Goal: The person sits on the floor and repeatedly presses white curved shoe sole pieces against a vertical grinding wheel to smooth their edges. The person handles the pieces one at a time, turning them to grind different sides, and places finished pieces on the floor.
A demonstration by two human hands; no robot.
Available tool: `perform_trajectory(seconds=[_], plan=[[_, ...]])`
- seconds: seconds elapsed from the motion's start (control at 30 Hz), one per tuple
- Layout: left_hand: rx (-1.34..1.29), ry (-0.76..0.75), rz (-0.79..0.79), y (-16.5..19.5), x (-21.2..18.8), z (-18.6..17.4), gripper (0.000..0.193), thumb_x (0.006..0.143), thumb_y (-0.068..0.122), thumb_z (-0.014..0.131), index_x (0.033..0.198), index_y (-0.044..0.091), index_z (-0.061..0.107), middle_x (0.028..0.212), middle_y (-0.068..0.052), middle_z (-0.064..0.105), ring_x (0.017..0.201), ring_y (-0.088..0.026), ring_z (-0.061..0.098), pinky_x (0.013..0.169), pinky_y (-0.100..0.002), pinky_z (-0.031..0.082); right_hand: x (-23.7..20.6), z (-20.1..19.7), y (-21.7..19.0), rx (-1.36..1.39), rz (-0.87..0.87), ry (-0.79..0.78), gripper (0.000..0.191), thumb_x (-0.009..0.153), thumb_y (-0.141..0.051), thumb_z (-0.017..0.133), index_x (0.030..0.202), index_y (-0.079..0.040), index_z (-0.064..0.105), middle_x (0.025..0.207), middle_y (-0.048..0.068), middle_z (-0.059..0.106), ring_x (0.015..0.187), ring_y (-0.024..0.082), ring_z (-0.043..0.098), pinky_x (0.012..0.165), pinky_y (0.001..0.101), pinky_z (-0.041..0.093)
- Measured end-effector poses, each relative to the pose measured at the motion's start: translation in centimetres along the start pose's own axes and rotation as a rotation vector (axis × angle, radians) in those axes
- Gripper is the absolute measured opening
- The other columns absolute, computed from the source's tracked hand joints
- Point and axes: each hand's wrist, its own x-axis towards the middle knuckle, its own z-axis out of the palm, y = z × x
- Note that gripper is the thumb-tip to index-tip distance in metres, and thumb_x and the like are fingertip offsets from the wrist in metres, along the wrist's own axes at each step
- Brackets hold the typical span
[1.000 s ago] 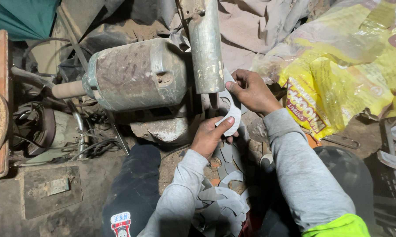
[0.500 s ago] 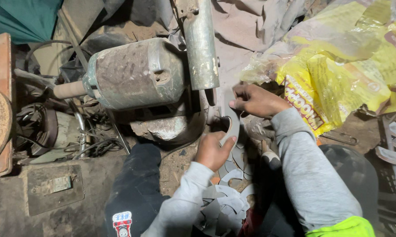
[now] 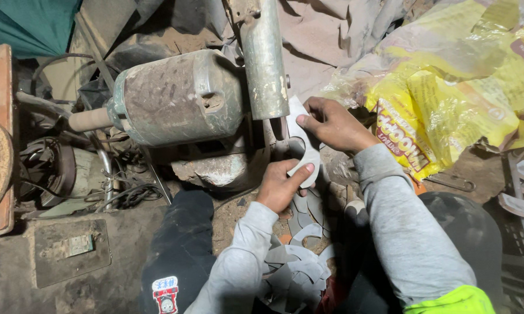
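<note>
Head view: curved metal piece (image 3: 304,152) pinched between left hand (image 3: 280,185), right hand (image 3: 332,124).

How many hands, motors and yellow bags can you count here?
Hands: 2, left hand and right hand, both holding one curved grey blade
Motors: 1, the big dusty motor
Yellow bags: 1 crumpled pile; separate bags cannot be told apart
Total: 4

A pale grey curved metal piece (image 3: 304,152) is showing mid-frame beside a rusty grey-green motor (image 3: 178,96), with crinkled yellow bags (image 3: 453,87) glowing upper right.
</note>
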Motion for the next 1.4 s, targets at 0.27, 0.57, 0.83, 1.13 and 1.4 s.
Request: perform_trajectory(seconds=[0.27,0.57,0.83,1.13,1.4], plan=[[-0.161,-0.081,-0.025,0.1,0.9,-1.6,0.036,0.096,0.035,0.068,0.101,-0.001,0.073,0.077,-0.008,0.072,0.061,-0.012,0.062,0.058,-0.028,0.051,1.3,0.9,0.1,-0.007,-0.037,0.111,0.026,0.095,-0.025,0.069,0.091,0.001,0.066,0.068,0.002,0.055,0.066,0.010,0.046,0.058,0.0316,0.042],[-0.001,-0.049,-0.070,-2.7,0.6,1.6,0.035,0.097,0.030,0.068,0.107,-0.003,0.073,0.085,-0.013,0.075,0.064,-0.016,0.069,0.058,-0.029,0.057,-0.2,-0.5,1.4,-0.068,-0.024,-0.043,0.033,0.096,-0.028,0.066,0.109,0.002,0.065,0.088,0.005,0.063,0.083,0.013,0.055,0.075,0.0327,0.047],[-0.253,-0.071,-0.119,-4.0,4.4,8.6,0.032,0.099,0.022,0.065,0.092,-0.010,0.066,0.078,-0.014,0.069,0.062,-0.019,0.069,0.057,-0.031,0.060,-1.2,-1.8,-0.9,-0.106,-0.015,-0.141,0.025,0.095,-0.026,0.065,0.104,-0.003,0.070,0.079,0.010,0.069,0.072,0.017,0.061,0.068,0.0344,0.052],[-0.163,0.067,-0.003,-3.6,5.1,9.3,0.037,0.095,0.014,0.061,0.061,0.002,0.052,0.058,0.000,0.051,0.050,-0.010,0.045,0.047,-0.031,0.041,-0.2,-1.9,-2.7,-0.250,-0.037,-0.128,0.023,0.094,-0.024,0.065,0.098,-0.002,0.069,0.072,0.014,0.070,0.065,0.023,0.064,0.065,0.0381,0.052],[-0.137,0.091,0.038,-3.2,5.2,9.6,0.032,0.093,0.012,0.059,0.063,0.002,0.054,0.060,0.003,0.050,0.056,-0.007,0.040,0.049,-0.032,0.034,0.1,-2.2,-3.3,-0.320,-0.097,-0.127,0.023,0.094,-0.024,0.065,0.098,-0.002,0.069,0.077,0.018,0.070,0.068,0.030,0.065,0.070,0.0421,0.052]])
